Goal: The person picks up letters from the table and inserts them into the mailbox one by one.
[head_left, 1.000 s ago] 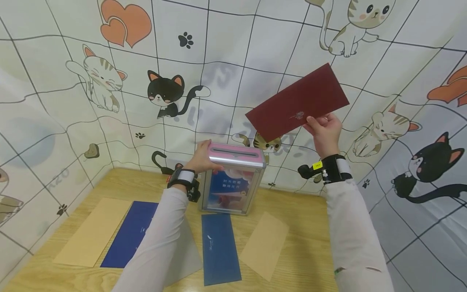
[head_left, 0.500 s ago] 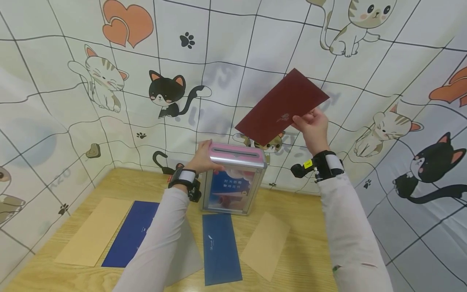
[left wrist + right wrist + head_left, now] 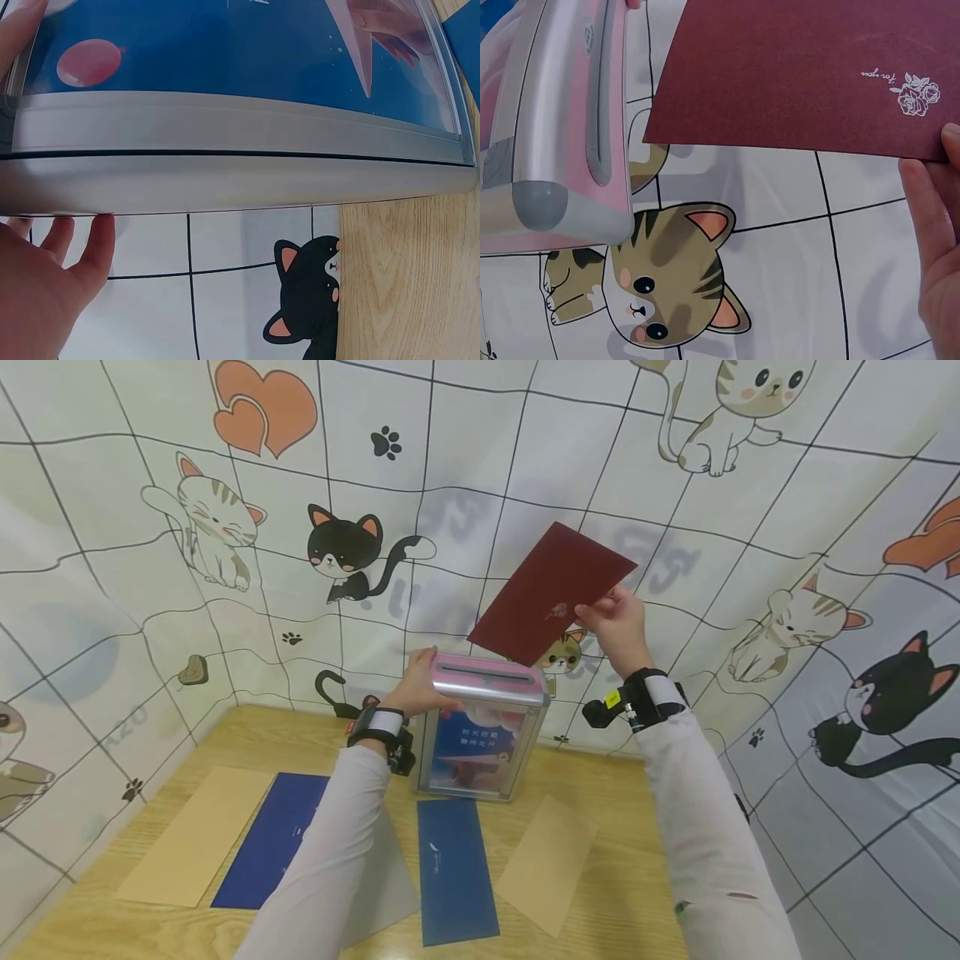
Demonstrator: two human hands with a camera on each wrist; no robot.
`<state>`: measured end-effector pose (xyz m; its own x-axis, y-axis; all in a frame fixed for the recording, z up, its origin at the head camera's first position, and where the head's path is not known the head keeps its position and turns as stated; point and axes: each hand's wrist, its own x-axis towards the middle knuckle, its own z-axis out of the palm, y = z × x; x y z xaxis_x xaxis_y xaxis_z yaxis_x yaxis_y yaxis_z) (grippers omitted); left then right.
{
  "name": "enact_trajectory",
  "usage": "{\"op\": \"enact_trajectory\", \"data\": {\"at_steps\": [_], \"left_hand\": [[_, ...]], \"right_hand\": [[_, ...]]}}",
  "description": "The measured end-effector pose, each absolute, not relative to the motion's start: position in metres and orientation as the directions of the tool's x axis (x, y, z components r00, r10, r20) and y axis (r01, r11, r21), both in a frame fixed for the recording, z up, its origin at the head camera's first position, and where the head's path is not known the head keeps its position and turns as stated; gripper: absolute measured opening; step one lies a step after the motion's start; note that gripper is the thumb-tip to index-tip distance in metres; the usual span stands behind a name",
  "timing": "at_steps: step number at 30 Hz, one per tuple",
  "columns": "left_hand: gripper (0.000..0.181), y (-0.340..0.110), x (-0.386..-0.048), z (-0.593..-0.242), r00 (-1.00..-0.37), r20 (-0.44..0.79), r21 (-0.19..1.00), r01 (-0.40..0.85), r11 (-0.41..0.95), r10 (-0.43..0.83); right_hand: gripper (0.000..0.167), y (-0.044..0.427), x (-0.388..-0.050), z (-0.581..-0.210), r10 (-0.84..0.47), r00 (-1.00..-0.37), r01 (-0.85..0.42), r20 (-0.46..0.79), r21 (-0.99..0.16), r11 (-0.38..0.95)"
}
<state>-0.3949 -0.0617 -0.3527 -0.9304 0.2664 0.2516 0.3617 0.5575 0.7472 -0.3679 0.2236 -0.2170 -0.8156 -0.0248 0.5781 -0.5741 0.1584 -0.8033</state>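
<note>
My right hand (image 3: 621, 628) pinches a dark red envelope (image 3: 551, 589) by one long edge, near its white rose print. The envelope is tilted, its lower short end just above the mailbox (image 3: 480, 747); in the right wrist view a gap separates this envelope (image 3: 795, 82) from the pink mailbox top (image 3: 577, 105). A long slot (image 3: 486, 674) runs along that top. My left hand (image 3: 417, 687) grips the upper left end of the mailbox, thumb over the front. In the left wrist view the fingertips (image 3: 97, 244) touch its far edge.
On the wooden table (image 3: 622, 860) lie a tan envelope (image 3: 198, 835), a dark blue one partly under my left sleeve, a grey sheet (image 3: 382, 885), a blue envelope (image 3: 456, 868) and another tan envelope (image 3: 550, 864). A cat-print cloth (image 3: 480, 460) hangs behind.
My right hand has carried the red envelope left and down, tipping it more steeply, toward the mailbox top. My left hand and the mailbox have stayed in place.
</note>
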Motion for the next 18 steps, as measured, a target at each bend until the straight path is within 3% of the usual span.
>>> {"op": "enact_trajectory", "data": {"at_steps": [8, 18], "left_hand": [[0.117, -0.061, -0.394, -0.351, -0.93, 0.258, 0.744, 0.363, 0.56, 0.261], [0.118, -0.06, -0.393, -0.35, -0.932, 0.252, 0.745, 0.359, 0.562, 0.261]], "right_hand": [[0.026, 0.216, -0.37, -0.222, -0.041, -0.839, -0.528, 0.543, -0.794, 0.301], [0.021, 0.214, -0.372, -0.232, -0.069, -0.837, -0.528, 0.543, -0.768, 0.363]]}}
